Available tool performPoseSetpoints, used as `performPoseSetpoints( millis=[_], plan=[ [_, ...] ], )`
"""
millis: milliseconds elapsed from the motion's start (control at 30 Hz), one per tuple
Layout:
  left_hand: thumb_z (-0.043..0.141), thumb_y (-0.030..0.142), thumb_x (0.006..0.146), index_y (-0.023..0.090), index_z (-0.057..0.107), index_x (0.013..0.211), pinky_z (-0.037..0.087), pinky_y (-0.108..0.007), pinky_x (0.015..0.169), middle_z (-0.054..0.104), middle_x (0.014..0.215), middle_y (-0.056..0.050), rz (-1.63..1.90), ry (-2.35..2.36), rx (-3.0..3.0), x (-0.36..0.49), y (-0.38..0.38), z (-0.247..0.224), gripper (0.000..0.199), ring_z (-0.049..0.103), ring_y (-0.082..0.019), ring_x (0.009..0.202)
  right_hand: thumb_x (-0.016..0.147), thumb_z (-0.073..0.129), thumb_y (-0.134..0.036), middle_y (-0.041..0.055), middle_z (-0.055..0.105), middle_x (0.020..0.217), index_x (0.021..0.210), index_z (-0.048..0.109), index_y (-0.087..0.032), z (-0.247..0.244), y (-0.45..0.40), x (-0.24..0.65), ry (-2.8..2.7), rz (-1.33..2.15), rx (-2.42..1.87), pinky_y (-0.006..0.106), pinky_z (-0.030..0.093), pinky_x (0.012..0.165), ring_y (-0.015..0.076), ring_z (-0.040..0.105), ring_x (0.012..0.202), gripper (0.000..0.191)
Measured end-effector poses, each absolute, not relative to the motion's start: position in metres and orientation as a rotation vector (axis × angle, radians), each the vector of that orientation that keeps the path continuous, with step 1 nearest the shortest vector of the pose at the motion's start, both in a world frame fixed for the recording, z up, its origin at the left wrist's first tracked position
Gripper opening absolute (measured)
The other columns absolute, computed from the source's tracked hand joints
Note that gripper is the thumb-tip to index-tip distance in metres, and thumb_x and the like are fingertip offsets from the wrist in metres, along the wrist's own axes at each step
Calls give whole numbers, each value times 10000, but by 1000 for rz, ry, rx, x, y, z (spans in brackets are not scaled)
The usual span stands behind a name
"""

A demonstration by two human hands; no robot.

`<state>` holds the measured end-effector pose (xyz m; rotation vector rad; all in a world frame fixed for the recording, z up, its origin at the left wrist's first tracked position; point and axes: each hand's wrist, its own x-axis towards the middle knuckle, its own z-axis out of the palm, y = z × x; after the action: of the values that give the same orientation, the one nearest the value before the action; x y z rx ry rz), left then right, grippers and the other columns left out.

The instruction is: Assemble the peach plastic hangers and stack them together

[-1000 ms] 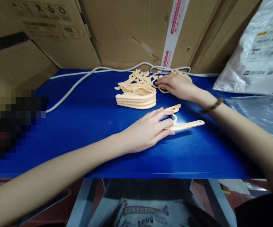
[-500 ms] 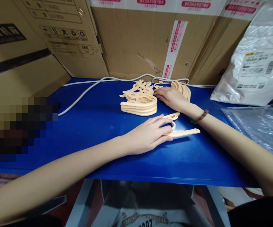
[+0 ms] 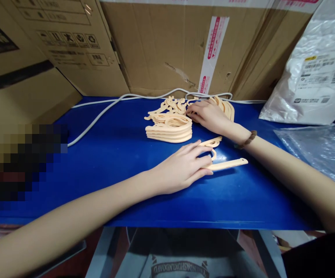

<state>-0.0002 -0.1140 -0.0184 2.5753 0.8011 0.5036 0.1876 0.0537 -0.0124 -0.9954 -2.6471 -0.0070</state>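
My left hand [image 3: 181, 168] is closed over a beige plastic folding hanger [image 3: 228, 165], low over the blue table. One straight arm of it sticks out to the right past my thumb, and a second arm and a curved part show beyond my fingers. My right hand [image 3: 209, 116] reaches to the back, fingers bent down and together among loose beige hanger hooks [image 3: 173, 105]; its fingertips are partly hidden, so what they hold does not show. Left of it lies a neat stack of hanger arms [image 3: 169, 135]. Another stack of curved hanger arms [image 3: 227, 110] stands behind my right wrist.
A white cable [image 3: 97, 125] runs along the back of the blue table [image 3: 112, 154]. Cardboard boxes [image 3: 161, 50] wall off the back and left. At the right are a white plastic parcel [image 3: 309, 88] and a clear plastic bag [image 3: 309, 150].
The view has shifted slightly. My right hand has moved a little left at the hooks, while my left hand keeps its hold on the hanger.
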Motion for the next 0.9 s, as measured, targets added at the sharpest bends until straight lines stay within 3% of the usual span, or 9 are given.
performPoseSetpoints(
  millis=[233,400,733,900],
  plan=[
    [473,384,1178,156,727,1236,357,-600,1380,600,1640,-167,537,798,2605,4,-111,-22,346,477,-353,1620,1071,539,-375,160,812,1234,1255,781,-207,12,75,174,-2530,-29,-1168,494,528,1003,355,717,1145,348],
    [429,432,1188,141,719,1294,333,-574,1394,582,1654,-159,504,824,2650,6,-110,-25,425,445,-361,1638,1006,663,-441,163,836,1117,1140,802,-171,13,90,149,-2561,14,-1264,478,540,955,342,741,1037,332],
    [441,410,1189,132,710,1325,328,-589,1388,584,1650,-167,492,816,2632,5,-109,-23,410,427,-372,1646,869,741,-234,169,822,1065,1045,800,-161,10,96,131,-2470,53,-1431,489,573,932,333,745,1031,199],
    [469,375,1180,129,718,1298,346,-600,1377,603,1626,-188,512,812,2619,7,-109,-26,369,440,-376,1637,895,636,-187,147,809,1083,1254,713,-153,22,83,140,-2309,3,-1359,505,561,979,343,738,1060,368]
  ],
)
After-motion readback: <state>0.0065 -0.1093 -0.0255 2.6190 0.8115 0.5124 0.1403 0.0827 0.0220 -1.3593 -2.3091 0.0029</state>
